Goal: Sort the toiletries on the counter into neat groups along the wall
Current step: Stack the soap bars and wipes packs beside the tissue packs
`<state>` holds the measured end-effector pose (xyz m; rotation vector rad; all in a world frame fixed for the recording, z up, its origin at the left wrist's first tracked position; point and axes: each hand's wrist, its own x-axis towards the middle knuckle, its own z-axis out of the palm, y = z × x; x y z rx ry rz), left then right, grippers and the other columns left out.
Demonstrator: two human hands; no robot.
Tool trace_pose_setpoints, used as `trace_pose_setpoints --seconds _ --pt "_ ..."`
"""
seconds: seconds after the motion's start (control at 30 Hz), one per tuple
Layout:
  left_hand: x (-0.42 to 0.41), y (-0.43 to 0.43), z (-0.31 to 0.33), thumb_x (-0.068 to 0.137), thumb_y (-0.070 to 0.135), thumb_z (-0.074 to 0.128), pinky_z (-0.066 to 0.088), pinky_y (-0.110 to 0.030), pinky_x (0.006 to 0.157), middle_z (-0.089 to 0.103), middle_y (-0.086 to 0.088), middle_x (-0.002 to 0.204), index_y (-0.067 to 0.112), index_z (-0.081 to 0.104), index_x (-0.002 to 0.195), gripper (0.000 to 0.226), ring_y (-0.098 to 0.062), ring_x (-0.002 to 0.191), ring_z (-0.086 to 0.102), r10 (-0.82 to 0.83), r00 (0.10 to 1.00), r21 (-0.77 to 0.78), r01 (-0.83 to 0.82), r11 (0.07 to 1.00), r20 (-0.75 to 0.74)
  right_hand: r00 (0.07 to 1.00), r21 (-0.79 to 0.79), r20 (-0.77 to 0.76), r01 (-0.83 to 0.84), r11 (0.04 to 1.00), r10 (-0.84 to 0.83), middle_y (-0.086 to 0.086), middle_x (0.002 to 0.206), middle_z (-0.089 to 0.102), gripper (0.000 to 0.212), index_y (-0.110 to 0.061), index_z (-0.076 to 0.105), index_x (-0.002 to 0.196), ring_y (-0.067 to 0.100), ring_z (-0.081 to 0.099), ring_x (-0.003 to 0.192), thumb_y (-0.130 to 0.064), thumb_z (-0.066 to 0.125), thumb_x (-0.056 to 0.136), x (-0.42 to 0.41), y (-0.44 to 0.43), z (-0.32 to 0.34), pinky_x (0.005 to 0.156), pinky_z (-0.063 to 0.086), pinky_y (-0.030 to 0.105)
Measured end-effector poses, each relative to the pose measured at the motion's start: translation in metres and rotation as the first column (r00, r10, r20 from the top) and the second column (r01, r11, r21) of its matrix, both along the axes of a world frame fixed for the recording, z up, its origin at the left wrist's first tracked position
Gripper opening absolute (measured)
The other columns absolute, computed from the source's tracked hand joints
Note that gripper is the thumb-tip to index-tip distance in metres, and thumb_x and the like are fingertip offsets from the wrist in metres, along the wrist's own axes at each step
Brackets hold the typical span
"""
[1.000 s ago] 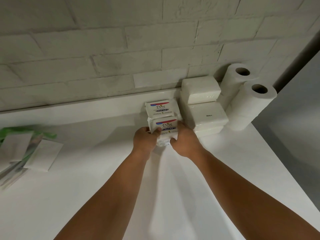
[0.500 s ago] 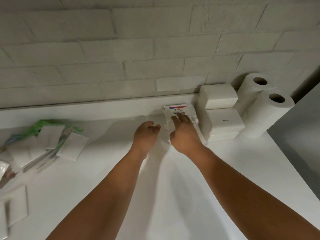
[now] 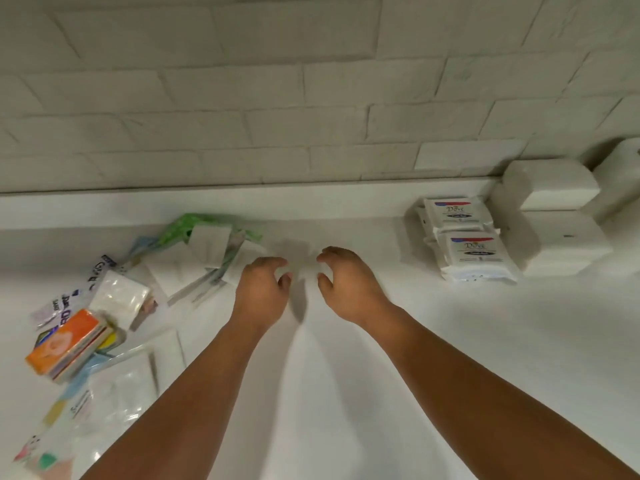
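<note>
Two white Dove soap packs (image 3: 465, 237) lie side by side near the wall at the right, next to stacked white tissue packs (image 3: 554, 216). My left hand (image 3: 261, 289) and my right hand (image 3: 346, 285) hover over the bare white counter (image 3: 346, 375) in the middle, fingers curled and apart, holding nothing. A loose heap of toiletries lies at the left: a green packet (image 3: 183, 226), flat white sachets (image 3: 209, 249), a white pack (image 3: 119, 297) and an orange box (image 3: 67, 342).
The white brick wall (image 3: 311, 98) and a low white ledge (image 3: 277, 202) run along the back. Clear plastic packets (image 3: 114, 389) lie at the lower left. A toilet roll (image 3: 623, 174) shows partly at the right edge.
Both hands let go of the Dove packs, which now rest by the tissue packs. The hands and the view moved left, toward the loose heap.
</note>
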<state>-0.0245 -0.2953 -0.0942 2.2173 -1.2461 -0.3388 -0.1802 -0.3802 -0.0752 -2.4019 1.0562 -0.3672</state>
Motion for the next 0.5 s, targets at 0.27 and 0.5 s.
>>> trace_pose_setpoints --seconds 0.27,0.5 --pt "0.091 0.033 -0.041 0.086 0.021 0.067 0.041 -0.040 0.098 0.064 -0.012 0.122 0.014 0.070 0.114 0.028 -0.033 0.112 0.057 -0.104 0.888 0.169 0.030 0.985 0.449 0.998 0.082 -0.055 -0.035 0.996 0.039 0.003 0.152 0.042 0.044 -0.015 0.050 0.141 0.019 0.036 0.141 -0.027 0.049 0.099 0.079 0.046 -0.040 0.116 0.029 0.029" --pt "0.109 0.047 -0.048 0.079 0.013 0.074 0.051 -0.048 0.079 0.068 -0.013 0.116 0.011 0.072 0.107 0.028 -0.041 0.101 0.058 -0.195 0.882 0.178 0.129 0.976 0.429 0.983 -0.022 -0.161 -0.096 0.995 0.091 0.012 0.159 0.028 0.047 -0.013 0.043 0.145 0.031 0.023 0.147 -0.025 0.046 0.099 0.114 0.062 -0.067 0.120 0.022 0.040"
